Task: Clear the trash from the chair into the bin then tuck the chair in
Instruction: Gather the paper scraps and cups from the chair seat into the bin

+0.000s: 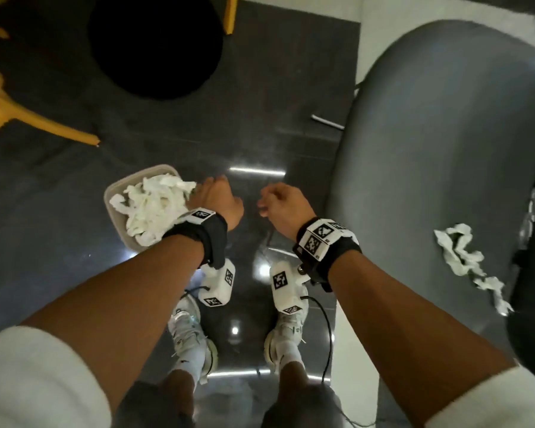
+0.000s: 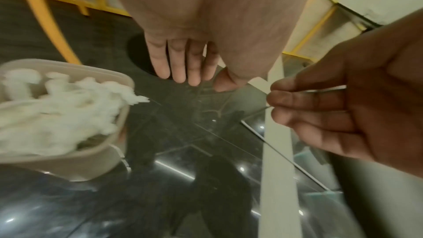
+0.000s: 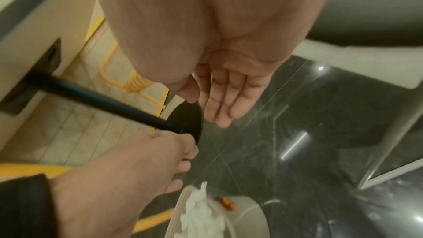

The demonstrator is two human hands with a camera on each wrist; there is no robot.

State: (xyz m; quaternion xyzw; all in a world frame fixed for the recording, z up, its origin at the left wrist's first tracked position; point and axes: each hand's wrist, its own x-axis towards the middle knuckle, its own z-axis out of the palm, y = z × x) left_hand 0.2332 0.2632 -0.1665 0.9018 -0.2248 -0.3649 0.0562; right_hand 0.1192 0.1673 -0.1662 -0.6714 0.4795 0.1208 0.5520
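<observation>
1. We are seeing the bin (image 1: 113, 196) standing on the dark floor (image 1: 260, 143), heaped with crumpled white paper (image 1: 150, 208).
2. One strip of trash (image 1: 467, 261) is lying on the grey chair (image 1: 430, 134) seat, stretching along its right side.
3. Our left hand (image 1: 218, 197) and right hand (image 1: 283, 200) are hanging relaxed, holding nothing, the left just beside the bin.

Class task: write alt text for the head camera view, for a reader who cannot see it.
Two empty hands, the left hand and right hand, hang over a dark glossy floor beside a bin heaped with white tissue. A crumpled paper remains on the grey chair at right.
</observation>
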